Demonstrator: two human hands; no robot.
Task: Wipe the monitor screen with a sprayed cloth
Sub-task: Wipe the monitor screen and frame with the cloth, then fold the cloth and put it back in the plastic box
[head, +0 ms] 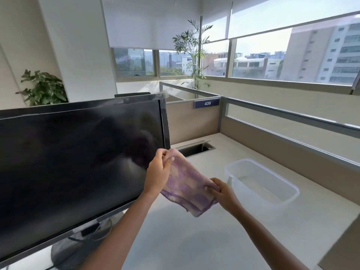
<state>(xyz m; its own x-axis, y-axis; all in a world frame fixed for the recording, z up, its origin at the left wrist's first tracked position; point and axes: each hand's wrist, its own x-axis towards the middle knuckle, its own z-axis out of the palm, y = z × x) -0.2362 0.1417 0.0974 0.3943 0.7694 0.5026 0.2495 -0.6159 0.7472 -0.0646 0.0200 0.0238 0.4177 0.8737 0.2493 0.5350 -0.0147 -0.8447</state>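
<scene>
A large black monitor [74, 164] fills the left side, its dark screen showing faint streaks. A pink and purple cloth [187, 184] is stretched between both hands just right of the screen's lower right corner. My left hand [158, 172] grips the cloth's upper end close to the monitor's edge. My right hand [220, 190] pinches the lower right end. The cloth hangs in the air above the desk [185, 240], apart from the screen. A whitish object [229, 180], perhaps a spray bottle, shows behind my right hand, mostly hidden.
A clear plastic tub [272, 182] sits on the desk at the right. A cable slot [194, 150] opens in the desk behind the cloth. Partition walls [272, 123] close off the back and right. The monitor's round stand [81, 244] sits at lower left.
</scene>
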